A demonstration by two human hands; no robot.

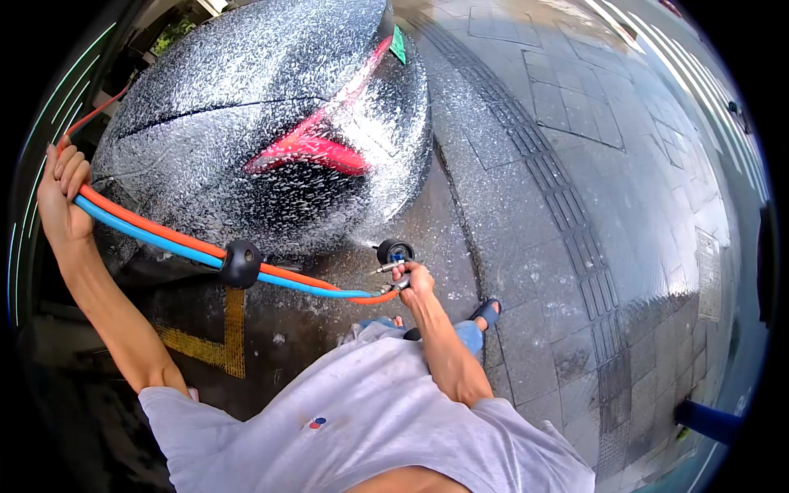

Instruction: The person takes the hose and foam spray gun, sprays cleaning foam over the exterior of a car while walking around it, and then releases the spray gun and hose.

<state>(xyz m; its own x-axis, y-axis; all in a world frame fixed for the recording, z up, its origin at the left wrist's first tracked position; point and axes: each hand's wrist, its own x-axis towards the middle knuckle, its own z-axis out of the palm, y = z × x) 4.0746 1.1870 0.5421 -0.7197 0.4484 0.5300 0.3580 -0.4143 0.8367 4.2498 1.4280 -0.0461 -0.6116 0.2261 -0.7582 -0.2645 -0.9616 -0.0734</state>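
My left hand (66, 185) is raised at the far left, its fingers wrapped round an orange hose (156, 228) and a blue hose (148, 241). Both hoses pass through a black round clamp (241, 264) and run to my right hand (413, 282). That hand is closed on a metal spray gun (389, 267) with a black round bottle (395, 250) at its front. A faint spray leaves it toward the dark car (222, 140), which is speckled with white foam. Foam partly covers the car's red tail light (316, 152).
Wet paving (542, 271) with a ribbed strip (559, 193) lies to the right. A yellow painted marking (234, 333) is on the ground below the hoses. A blue post (711, 421) stands at the lower right. My sandalled foot (488, 311) is beside a pavement seam.
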